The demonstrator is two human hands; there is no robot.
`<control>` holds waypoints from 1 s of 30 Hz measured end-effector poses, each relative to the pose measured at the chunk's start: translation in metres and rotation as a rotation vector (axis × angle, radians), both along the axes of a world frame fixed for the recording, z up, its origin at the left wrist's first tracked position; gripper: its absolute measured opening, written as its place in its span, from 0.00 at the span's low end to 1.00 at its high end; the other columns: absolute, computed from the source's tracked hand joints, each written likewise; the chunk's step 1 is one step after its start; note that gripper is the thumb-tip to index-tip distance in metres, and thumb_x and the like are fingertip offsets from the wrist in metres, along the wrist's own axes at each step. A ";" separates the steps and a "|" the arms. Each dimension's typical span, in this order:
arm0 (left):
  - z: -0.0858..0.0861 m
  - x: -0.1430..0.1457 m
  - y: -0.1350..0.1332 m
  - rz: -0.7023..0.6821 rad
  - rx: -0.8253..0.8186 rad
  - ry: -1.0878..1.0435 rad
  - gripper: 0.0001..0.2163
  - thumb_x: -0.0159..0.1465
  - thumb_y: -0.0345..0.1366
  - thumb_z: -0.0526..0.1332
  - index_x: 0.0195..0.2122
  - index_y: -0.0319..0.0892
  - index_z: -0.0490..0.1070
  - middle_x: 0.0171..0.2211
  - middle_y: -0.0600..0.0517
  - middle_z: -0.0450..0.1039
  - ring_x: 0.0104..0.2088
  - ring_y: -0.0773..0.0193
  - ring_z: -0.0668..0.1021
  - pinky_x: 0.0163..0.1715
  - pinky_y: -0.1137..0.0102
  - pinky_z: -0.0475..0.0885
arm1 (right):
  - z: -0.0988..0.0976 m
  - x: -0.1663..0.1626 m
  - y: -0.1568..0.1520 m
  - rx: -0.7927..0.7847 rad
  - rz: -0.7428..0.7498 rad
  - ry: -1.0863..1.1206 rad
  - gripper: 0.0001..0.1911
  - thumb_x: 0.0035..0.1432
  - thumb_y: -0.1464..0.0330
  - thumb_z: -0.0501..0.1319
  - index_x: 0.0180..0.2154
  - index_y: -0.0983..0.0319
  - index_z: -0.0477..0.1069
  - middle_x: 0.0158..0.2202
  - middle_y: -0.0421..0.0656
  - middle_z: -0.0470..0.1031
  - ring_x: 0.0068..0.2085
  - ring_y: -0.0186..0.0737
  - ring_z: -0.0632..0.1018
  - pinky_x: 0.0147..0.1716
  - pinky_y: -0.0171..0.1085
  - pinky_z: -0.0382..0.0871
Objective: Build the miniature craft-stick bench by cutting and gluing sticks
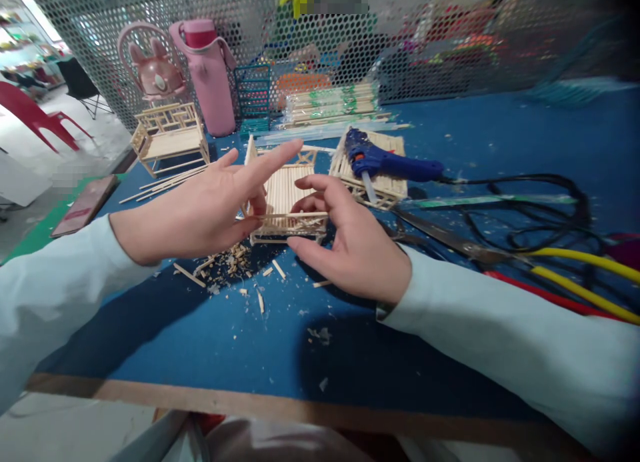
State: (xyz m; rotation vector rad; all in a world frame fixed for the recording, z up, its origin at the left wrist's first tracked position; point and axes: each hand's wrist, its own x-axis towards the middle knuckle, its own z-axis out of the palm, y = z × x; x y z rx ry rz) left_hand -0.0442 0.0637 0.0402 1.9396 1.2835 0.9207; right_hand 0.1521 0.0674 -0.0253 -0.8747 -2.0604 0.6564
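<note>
A small chair model made of thin wooden sticks [286, 202] stands on the blue table [240, 335] between my hands. My left hand [210, 205] presses its thumb and lower fingers against the model's left front corner, while its index and middle fingers stretch out above. My right hand [350, 239] grips the right end of the model's front rail with curled fingers and thumb. Wood chips [227, 262] lie under the model.
A blue glue gun [385, 163] rests on another stick frame [373, 179]. Scissors [440, 235] and black, yellow and red cables [555, 249] lie right. A finished stick bench [170, 139], pink bottle [207, 75], stick bundles [333, 105] and mesh screen stand behind.
</note>
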 end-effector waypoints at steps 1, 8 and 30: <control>0.001 -0.001 0.001 0.004 0.008 0.006 0.24 0.47 0.23 0.64 0.45 0.47 0.69 0.29 0.54 0.73 0.41 0.54 0.78 0.44 0.60 0.72 | 0.000 0.000 0.000 0.002 0.002 0.000 0.26 0.48 0.70 0.59 0.50 0.60 0.56 0.47 0.49 0.67 0.45 0.45 0.73 0.47 0.48 0.65; 0.002 -0.013 -0.014 0.044 0.296 0.301 0.25 0.44 0.27 0.70 0.44 0.45 0.69 0.45 0.50 0.69 0.54 0.51 0.68 0.56 0.56 0.62 | 0.006 0.006 0.002 -0.019 0.039 -0.086 0.32 0.42 0.78 0.55 0.51 0.60 0.55 0.44 0.48 0.70 0.47 0.46 0.72 0.47 0.48 0.64; -0.045 -0.031 -0.026 0.335 0.191 0.401 0.12 0.61 0.40 0.56 0.34 0.40 0.77 0.25 0.53 0.75 0.23 0.67 0.69 0.29 0.72 0.65 | 0.005 0.016 -0.012 0.371 0.220 -0.389 0.14 0.60 0.76 0.50 0.42 0.63 0.73 0.38 0.45 0.79 0.39 0.35 0.79 0.38 0.33 0.71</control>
